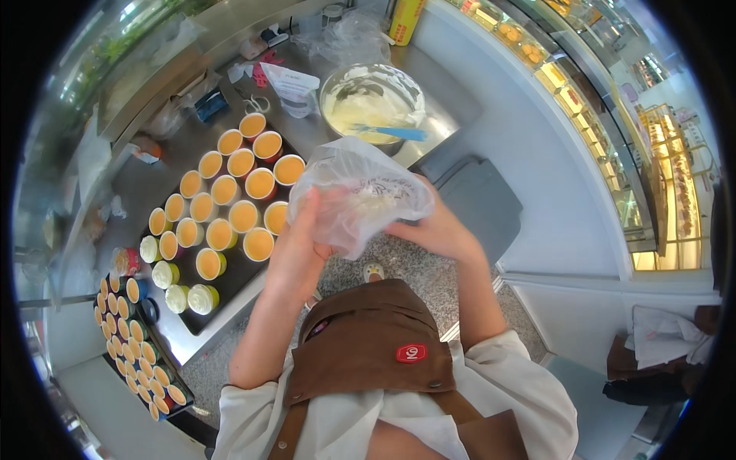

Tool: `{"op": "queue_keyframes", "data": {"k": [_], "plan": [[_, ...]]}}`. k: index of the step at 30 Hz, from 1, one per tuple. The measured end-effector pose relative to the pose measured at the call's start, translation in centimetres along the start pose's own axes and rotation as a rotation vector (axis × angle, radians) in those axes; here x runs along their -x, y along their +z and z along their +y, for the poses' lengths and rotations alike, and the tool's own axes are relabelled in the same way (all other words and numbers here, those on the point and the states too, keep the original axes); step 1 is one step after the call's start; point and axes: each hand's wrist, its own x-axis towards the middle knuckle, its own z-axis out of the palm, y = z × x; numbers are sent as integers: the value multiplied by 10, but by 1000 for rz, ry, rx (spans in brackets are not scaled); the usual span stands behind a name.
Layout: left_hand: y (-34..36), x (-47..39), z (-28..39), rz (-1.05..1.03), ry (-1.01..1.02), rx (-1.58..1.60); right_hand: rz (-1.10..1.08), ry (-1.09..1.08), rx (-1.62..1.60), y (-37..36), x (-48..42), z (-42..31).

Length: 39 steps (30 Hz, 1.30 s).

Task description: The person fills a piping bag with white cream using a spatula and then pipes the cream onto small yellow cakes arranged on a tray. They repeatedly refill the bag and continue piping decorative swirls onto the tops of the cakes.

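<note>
Both of my hands hold a translucent plastic piping bag point(359, 198) with a little cream inside. My left hand point(302, 230) grips its left side, and my right hand point(434, 224) holds its right edge, the fingers partly behind the plastic. Just beyond the bag stands a steel mixing bowl point(374, 109) with pale cream, a blue spatula point(397, 133) resting across it. Left of my hands, a dark baking tray point(230, 282) carries many paper cups of orange-yellow cake point(221, 234). A few cups near its lower left end are topped with white cream point(200, 299).
A second tray of cake cups point(138, 351) sits at the lower left. On the steel counter are scissors point(257, 104), a white printed pouch point(293, 89), crumpled plastic point(353, 40) and a yellow box point(407, 20). A grey bin point(480, 207) stands on the right.
</note>
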Motion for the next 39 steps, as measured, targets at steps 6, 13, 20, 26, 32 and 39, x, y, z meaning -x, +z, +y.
{"op": "queue_keyframes", "data": {"k": [6, 13, 20, 26, 32, 39], "plan": [[50, -5, -68, 148, 189, -235, 22, -4, -579, -37, 42, -32], [54, 1, -84, 57, 195, -134, 213, 302, -1113, -52, 37, 4], [26, -2, -102, -151, 152, 441, -81, 376, -1843, -44, 37, 58], [14, 6, -92, -308, 189, 947, -176, 455, -1808, -12, 29, 16], [-52, 17, -101, -531, 475, 371, -445, 392, -1881, 0, 12, -29], [-76, -34, -110, -436, 342, 157, -453, 524, -1704, 6, -9, -54]]}}
